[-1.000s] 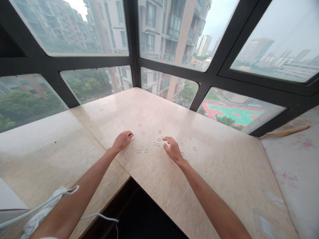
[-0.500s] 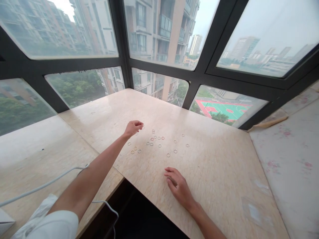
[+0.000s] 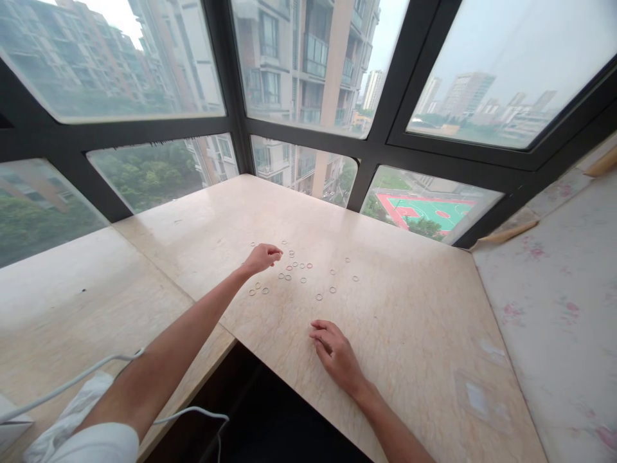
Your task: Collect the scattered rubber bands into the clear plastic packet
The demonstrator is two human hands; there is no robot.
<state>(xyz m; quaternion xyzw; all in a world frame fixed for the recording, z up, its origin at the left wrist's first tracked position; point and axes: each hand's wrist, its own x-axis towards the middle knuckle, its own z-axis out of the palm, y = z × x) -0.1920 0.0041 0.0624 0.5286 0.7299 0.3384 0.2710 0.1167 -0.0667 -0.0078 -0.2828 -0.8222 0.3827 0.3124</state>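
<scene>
Several thin rings lie scattered on the pale marbled counter, among them a red ring and a yellowish ring. Over the far left part of this group is my left hand, its thumb and fingertips pinched together; whatever they hold is too small to make out. My right hand rests on the counter nearer to me, below the rings, with its fingers loosely curved and apart. The closest ring to it is a dark thin one.
Dark window frames border the counter's far side. A white cable runs by my left forearm, near a white crumpled cloth. Below the counter's front edge is a dark gap. A flowered wall stands at the right.
My left hand has moved slightly to the right and down over the rings, still pinched. The whole view has shifted a little; my right hand keeps nearly the same pose.
</scene>
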